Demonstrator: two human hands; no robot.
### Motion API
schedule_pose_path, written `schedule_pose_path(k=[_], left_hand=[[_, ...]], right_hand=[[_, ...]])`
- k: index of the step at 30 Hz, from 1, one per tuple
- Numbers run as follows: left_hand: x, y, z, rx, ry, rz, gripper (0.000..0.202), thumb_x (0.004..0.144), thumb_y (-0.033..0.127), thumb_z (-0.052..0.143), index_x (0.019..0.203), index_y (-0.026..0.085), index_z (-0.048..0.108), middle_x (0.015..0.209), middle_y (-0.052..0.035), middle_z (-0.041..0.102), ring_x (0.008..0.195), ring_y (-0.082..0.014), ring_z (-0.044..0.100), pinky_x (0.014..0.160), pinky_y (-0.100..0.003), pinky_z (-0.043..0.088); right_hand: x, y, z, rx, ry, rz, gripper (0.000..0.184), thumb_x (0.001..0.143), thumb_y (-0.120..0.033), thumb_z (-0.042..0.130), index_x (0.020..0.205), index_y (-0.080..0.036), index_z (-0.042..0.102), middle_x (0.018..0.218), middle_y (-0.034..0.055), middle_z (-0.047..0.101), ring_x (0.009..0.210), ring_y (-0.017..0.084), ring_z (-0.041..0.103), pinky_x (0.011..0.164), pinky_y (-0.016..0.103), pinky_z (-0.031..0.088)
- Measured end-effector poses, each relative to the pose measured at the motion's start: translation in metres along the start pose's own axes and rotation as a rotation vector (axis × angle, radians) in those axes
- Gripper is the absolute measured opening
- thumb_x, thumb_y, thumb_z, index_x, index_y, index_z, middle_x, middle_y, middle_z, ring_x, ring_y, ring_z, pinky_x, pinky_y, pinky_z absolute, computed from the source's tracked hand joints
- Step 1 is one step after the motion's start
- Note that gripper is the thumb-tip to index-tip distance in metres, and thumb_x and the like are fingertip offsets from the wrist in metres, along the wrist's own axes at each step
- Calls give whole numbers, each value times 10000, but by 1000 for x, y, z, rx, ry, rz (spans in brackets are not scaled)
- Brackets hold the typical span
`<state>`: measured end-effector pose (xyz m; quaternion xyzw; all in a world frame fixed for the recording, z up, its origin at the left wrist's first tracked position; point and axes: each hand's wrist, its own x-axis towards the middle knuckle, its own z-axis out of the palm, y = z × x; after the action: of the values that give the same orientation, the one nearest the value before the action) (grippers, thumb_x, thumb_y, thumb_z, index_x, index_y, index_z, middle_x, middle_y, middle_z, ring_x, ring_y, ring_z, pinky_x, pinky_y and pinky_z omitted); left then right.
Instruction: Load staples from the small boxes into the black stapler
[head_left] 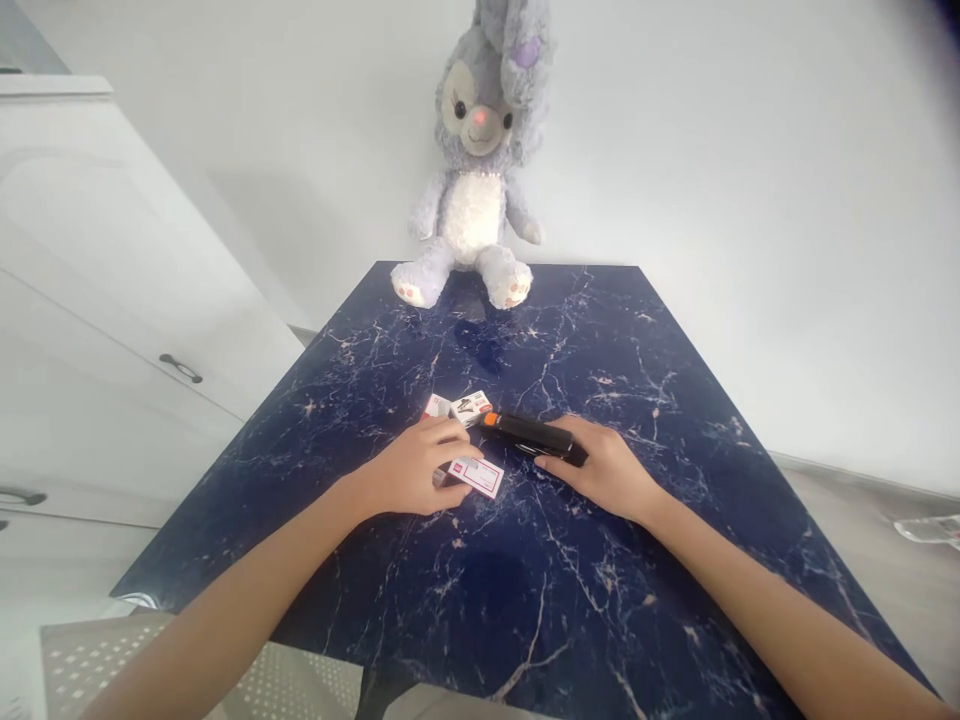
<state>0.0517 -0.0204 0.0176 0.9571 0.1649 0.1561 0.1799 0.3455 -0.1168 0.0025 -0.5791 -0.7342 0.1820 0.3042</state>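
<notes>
My right hand (604, 468) is closed around a black stapler (531, 435) with an orange tip, which lies on the dark blue marbled table (570, 560). My left hand (411, 470) rests with curled fingers on a small white and red box (477, 475). Another small white box (471, 407) and a red-edged one (436, 406) lie just beyond its fingertips. The part of the box under my left palm is hidden.
A grey and white plush rabbit (480, 170) sits at the table's far edge against the white wall. White cabinets with dark handles (180, 368) stand to the left. A perforated stool seat (97, 650) shows at the lower left.
</notes>
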Motion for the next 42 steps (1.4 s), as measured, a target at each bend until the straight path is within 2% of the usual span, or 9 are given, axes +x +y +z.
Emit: schedule_pose_path(k=[6,12,16,21,24,29,34,38,42], left_hand=[[-1,7,7,-22,65,69,373,841,335,685,1190,208,654,1081,-96,677,890,-214,646,773,-351,517],[1,4,-9,0,136,74,263,902,350,605,1113,208,672,1012,-79,709,914,-236,638,863,-414,490],[2,-11,-16,234,330,-260,307,953,296,513,1211,203,652,1092,-101,704,1008,-277,615,922,-453,465],[0,-33,-6,410,276,-527,530,887,519,613,1276,160,648,1043,-149,700,985,-338,613,889,-488,481],[0,-35,-2,254,238,-500,469,912,473,604,1277,182,647,948,-99,711,942,-292,628,851,-431,502],[3,-27,-3,20,219,-496,451,900,381,654,1321,223,615,1102,-92,704,940,-248,677,798,-370,535],[3,-19,-5,8,376,-388,314,915,207,620,1222,243,673,1157,-71,688,998,-212,682,882,-360,543],[2,-14,-7,-41,517,-273,196,922,230,650,1111,218,703,1112,-76,722,995,-204,694,895,-365,566],[1,-2,-4,-138,581,-93,148,901,227,706,1048,233,718,1086,-67,763,1003,-204,721,902,-376,590]], right_hand=[[-3,1,2,46,-90,46,458,935,-361,649,1375,-314,532,1134,24,747,859,221,727,728,352,585],[-5,3,7,23,-37,26,479,936,-372,647,1389,-289,514,1239,50,716,999,247,722,851,388,590],[-5,3,7,21,-46,12,475,941,-374,635,1390,-277,512,1222,65,719,954,246,729,810,389,599],[-5,1,6,17,-54,20,436,948,-370,625,1361,-263,532,1172,72,733,935,251,731,797,401,598],[-5,-1,5,13,-43,14,417,940,-362,636,1335,-260,550,1164,70,733,936,248,727,793,393,593],[-4,-2,4,0,-49,22,388,934,-348,637,1307,-269,563,1101,54,740,893,233,722,740,363,586],[-5,-1,5,-13,-52,8,387,946,-355,624,1315,-264,552,1145,65,730,925,247,725,776,384,596],[-8,3,9,-64,-25,-36,572,967,-367,597,1489,-259,390,1187,93,716,960,267,723,793,421,615],[-10,0,14,-230,221,-227,771,953,-336,620,1592,-221,204,1445,189,551,1292,360,571,1007,570,537]])
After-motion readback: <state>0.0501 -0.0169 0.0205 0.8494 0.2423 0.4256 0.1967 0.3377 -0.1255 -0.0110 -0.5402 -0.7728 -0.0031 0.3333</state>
